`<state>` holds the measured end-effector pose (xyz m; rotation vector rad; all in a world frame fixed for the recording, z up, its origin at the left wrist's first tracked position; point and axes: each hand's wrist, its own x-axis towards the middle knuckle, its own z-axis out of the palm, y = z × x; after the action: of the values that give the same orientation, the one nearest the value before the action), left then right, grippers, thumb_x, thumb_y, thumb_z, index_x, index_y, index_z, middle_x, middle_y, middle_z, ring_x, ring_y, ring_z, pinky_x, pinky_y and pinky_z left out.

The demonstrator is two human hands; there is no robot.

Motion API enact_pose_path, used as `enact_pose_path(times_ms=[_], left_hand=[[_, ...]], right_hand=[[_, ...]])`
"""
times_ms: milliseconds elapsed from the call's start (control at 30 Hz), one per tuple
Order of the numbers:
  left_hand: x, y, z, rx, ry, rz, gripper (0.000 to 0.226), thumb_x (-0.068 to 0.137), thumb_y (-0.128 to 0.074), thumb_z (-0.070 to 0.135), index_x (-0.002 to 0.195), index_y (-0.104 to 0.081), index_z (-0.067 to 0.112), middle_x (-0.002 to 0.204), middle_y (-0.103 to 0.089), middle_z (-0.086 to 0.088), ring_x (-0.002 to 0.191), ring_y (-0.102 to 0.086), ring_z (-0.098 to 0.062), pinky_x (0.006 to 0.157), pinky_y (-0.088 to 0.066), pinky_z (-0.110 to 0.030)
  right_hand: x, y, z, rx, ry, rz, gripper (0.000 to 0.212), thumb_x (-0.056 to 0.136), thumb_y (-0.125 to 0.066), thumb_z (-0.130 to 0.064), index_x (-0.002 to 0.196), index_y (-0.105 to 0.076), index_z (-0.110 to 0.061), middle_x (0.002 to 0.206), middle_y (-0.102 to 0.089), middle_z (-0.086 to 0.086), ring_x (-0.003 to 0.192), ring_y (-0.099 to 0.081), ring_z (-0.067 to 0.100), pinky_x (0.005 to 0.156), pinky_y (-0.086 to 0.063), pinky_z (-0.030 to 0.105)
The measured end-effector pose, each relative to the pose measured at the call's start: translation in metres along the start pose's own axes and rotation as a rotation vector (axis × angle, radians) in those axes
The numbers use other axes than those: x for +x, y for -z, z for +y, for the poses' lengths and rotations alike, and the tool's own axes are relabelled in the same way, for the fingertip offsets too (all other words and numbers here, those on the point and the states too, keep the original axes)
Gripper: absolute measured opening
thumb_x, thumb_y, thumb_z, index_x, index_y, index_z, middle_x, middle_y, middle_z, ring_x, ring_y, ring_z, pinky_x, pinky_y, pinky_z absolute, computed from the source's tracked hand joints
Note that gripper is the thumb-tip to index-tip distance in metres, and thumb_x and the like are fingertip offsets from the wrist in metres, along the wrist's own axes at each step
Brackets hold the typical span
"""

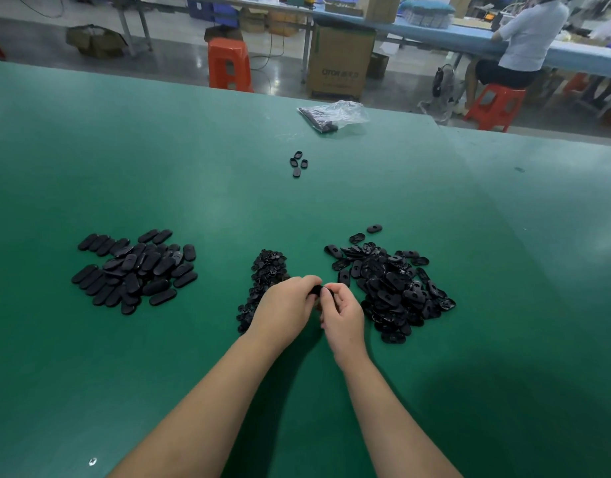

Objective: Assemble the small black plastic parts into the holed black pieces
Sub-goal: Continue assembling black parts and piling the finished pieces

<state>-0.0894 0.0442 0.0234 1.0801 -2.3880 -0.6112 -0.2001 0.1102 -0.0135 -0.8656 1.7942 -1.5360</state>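
My left hand (286, 307) and my right hand (340, 313) meet over the green table (228, 167), both pinching one black piece (318, 290) between their fingertips; most of it is hidden. A heap of small black parts (264, 277) lies just behind my left hand. A pile of holed black oval pieces (390, 284) sits right of my right hand. A pile of closed black ovals (135, 270) lies at the left.
Several loose black ovals (299, 163) lie farther back at the table's middle. A clear plastic bag (333, 115) sits near the far edge. Beyond it are orange stools (229, 63), a cardboard box (340, 60) and a seated person (524, 39).
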Motion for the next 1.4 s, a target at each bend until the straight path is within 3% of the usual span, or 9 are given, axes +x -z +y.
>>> enact_pose_path(times_ms=[133, 333, 433, 500, 667, 800, 933, 1067, 1400], left_hand=[[-0.004, 0.014, -0.013, 0.095, 0.015, 0.118, 0.02, 0.093, -0.066, 0.029, 0.112, -0.069, 0.027, 0.094, -0.065, 0.008, 0.082, -0.065, -0.019, 0.065, -0.051, -0.034], [-0.011, 0.059, -0.08, 0.164, 0.351, 0.354, 0.03, 0.092, -0.069, 0.032, 0.117, -0.071, 0.016, 0.094, -0.055, 0.004, 0.06, -0.054, -0.017, 0.053, -0.042, -0.027], [-0.019, 0.086, -0.12, 0.214, 0.549, 0.439, 0.033, 0.092, -0.068, 0.033, 0.12, -0.072, 0.016, 0.099, -0.054, -0.005, 0.074, -0.057, -0.028, 0.072, -0.051, -0.039], [-0.025, 0.099, -0.141, 0.261, 0.644, 0.467, 0.032, 0.091, -0.068, 0.034, 0.117, -0.074, 0.016, 0.105, -0.057, -0.013, 0.087, -0.057, -0.036, 0.087, -0.045, -0.045], [-0.028, 0.11, -0.16, 0.371, 0.756, 0.396, 0.035, 0.092, -0.067, 0.031, 0.121, -0.071, 0.014, 0.116, -0.055, -0.021, 0.105, -0.055, -0.04, 0.094, -0.038, -0.048], [-0.024, 0.1, -0.142, 0.25, 0.615, 0.419, 0.033, 0.094, -0.063, 0.025, 0.124, -0.068, 0.014, 0.112, -0.055, -0.014, 0.093, -0.057, -0.039, 0.085, -0.046, -0.045], [-0.016, 0.078, -0.115, 0.129, 0.333, 0.213, 0.022, 0.096, -0.063, 0.028, 0.112, -0.072, 0.017, 0.094, -0.058, 0.005, 0.071, -0.057, -0.009, 0.06, -0.044, -0.024], [-0.022, 0.053, -0.107, 0.07, 0.253, -0.039, 0.023, 0.099, -0.057, 0.036, 0.117, -0.069, 0.028, 0.104, -0.056, 0.009, 0.086, -0.059, -0.01, 0.077, -0.05, -0.029], [-0.041, 0.036, -0.113, 0.094, 0.17, 0.068, 0.031, 0.094, -0.065, 0.033, 0.124, -0.069, 0.024, 0.103, -0.052, 0.006, 0.097, -0.052, -0.018, 0.092, -0.044, -0.036]], right_hand=[[-0.001, 0.0, -0.004, 0.038, -0.018, 0.017, 0.008, 0.102, -0.056, -0.021, 0.105, -0.063, -0.024, 0.073, -0.069, -0.002, 0.058, -0.053, 0.009, 0.061, -0.042, 0.032], [-0.003, 0.0, -0.006, -0.009, -0.018, 0.005, 0.01, 0.103, -0.054, -0.025, 0.106, -0.063, -0.028, 0.077, -0.07, -0.002, 0.059, -0.052, 0.008, 0.06, -0.042, 0.032], [-0.002, 0.0, -0.005, -0.01, -0.017, 0.004, 0.01, 0.103, -0.054, -0.025, 0.104, -0.064, -0.027, 0.076, -0.069, -0.002, 0.059, -0.052, 0.008, 0.058, -0.041, 0.03], [-0.002, -0.001, -0.006, -0.023, -0.014, 0.007, 0.01, 0.103, -0.054, -0.025, 0.103, -0.064, -0.027, 0.076, -0.069, -0.002, 0.058, -0.052, 0.008, 0.057, -0.041, 0.028], [-0.002, -0.001, -0.006, -0.031, -0.014, 0.018, 0.01, 0.103, -0.054, -0.025, 0.101, -0.064, -0.026, 0.075, -0.069, -0.001, 0.058, -0.052, 0.007, 0.058, -0.042, 0.028], [-0.003, -0.001, -0.006, -0.038, -0.017, 0.017, 0.011, 0.103, -0.055, -0.025, 0.1, -0.065, -0.026, 0.075, -0.069, -0.002, 0.058, -0.052, 0.006, 0.057, -0.042, 0.026], [-0.003, -0.001, -0.006, -0.046, -0.01, 0.019, 0.012, 0.103, -0.055, -0.023, 0.099, -0.066, -0.025, 0.074, -0.069, -0.003, 0.059, -0.053, 0.003, 0.055, -0.042, 0.02], [-0.002, -0.001, -0.005, -0.051, -0.018, 0.024, 0.012, 0.103, -0.055, -0.022, 0.098, -0.066, -0.024, 0.074, -0.069, -0.003, 0.057, -0.052, 0.004, 0.054, -0.041, 0.021], [0.0, -0.002, -0.003, -0.114, -0.033, 0.037, 0.016, 0.102, -0.054, -0.017, 0.097, -0.065, -0.028, 0.076, -0.07, -0.007, 0.055, -0.053, 0.0, 0.051, -0.042, 0.017]])
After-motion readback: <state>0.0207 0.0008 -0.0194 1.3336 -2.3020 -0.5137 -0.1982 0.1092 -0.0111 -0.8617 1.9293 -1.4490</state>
